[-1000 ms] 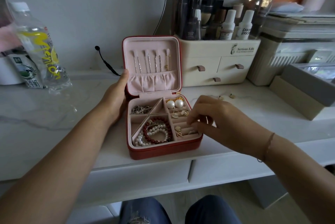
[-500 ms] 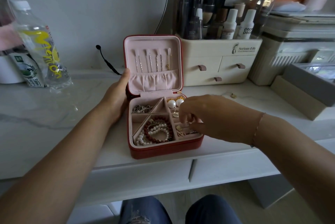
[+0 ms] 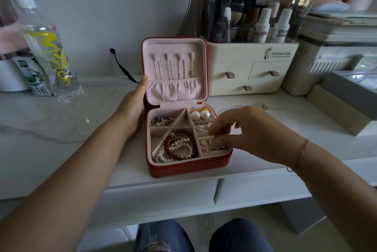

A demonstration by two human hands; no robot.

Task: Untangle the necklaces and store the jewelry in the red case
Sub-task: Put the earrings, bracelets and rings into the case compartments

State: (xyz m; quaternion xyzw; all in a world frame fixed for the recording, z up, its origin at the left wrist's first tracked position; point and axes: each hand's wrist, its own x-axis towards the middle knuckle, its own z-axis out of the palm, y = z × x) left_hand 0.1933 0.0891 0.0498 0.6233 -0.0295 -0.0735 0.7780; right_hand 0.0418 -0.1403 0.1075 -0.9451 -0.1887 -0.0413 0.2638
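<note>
Right hand (image 3: 244,129) has slid back over the red case (image 3: 189,167), fingertips pinched in the ring slots; left hand (image 3: 133,109) stays flat, steadying its side.

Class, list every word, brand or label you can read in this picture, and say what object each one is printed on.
"Serious Life": front of the cream drawer organiser; the smaller line beneath it is too small to read.
"poor poor": white bottle in the organiser.
Large yellow lettering on the clear plastic bottle: tilted and blurred, not readable for certain.
Green carton: print too blurred to read.
Dark cosmetic tubes: print too small.
</note>
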